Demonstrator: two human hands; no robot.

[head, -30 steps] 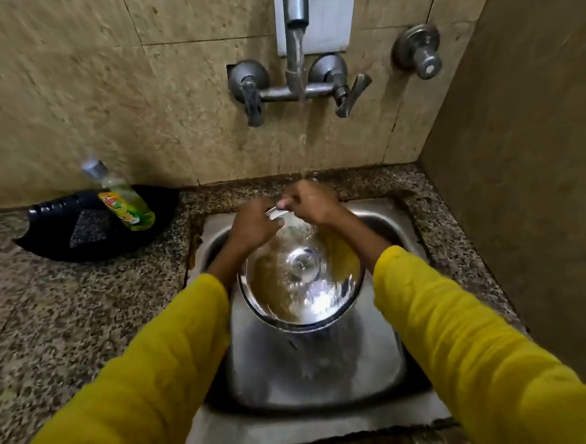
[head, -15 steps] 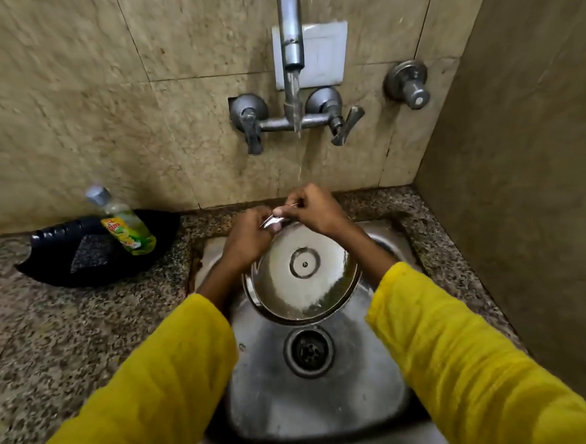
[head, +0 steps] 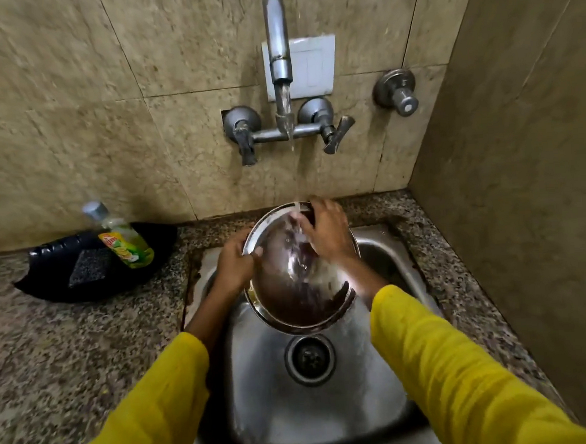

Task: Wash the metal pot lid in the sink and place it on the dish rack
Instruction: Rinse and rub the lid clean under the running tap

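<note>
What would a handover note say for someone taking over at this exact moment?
Left hand: grips the metal pot lid by its left rim.
Right hand: lies spread on the lid's upper face under the water stream.
Lid: tilted over the sink, tap running onto it.
Done: rinsing under way.
Left: finish washing, then set the lid on the dish rack, which is not in view.
</note>
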